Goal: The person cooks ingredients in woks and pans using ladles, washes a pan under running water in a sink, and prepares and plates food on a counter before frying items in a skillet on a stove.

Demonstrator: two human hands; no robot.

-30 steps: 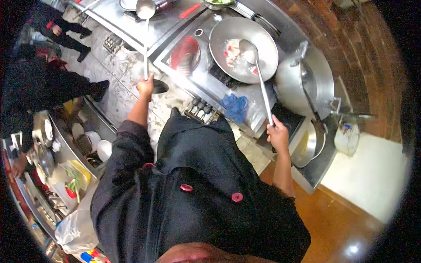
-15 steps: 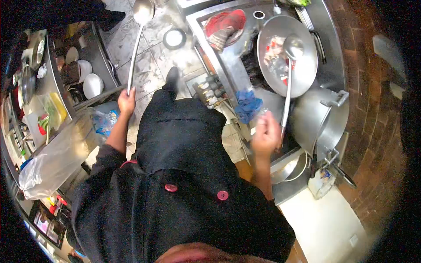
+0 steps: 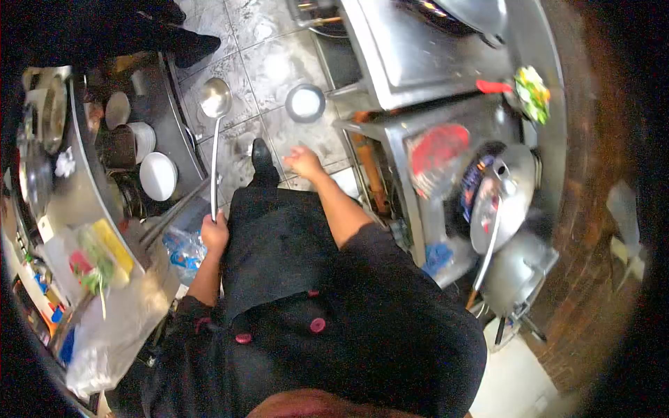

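Observation:
My left hand [image 3: 214, 235] is closed around the handle end of a long metal ladle [image 3: 214, 150], whose round bowl points away from me above the tiled floor. Out in front of my body, my right hand [image 3: 304, 163] hangs over the floor with its fingers loosely apart; I see nothing in it. To the right, a wok [image 3: 519, 198] sits on the stove, and a second long-handled ladle [image 3: 490, 247] rests in it. A blue cloth [image 3: 438, 258] lies at the stove's near edge. A red and grey cloth [image 3: 440, 150] lies farther along the metal counter.
A large metal pot [image 3: 523, 275] stands beside the wok. Chopped vegetables [image 3: 532, 94] are at the far right. White bowls [image 3: 159, 176] sit on the left shelf, near a plastic bag [image 3: 115, 327]. A round white-topped object [image 3: 305, 103] is on the floor. Another person's shoe [image 3: 197, 47] shows at upper left.
My right hand has moved away from beside the stove to in front of my body. My view has turned, so the wok now appears lower and farther right. The left hand still holds its ladle.

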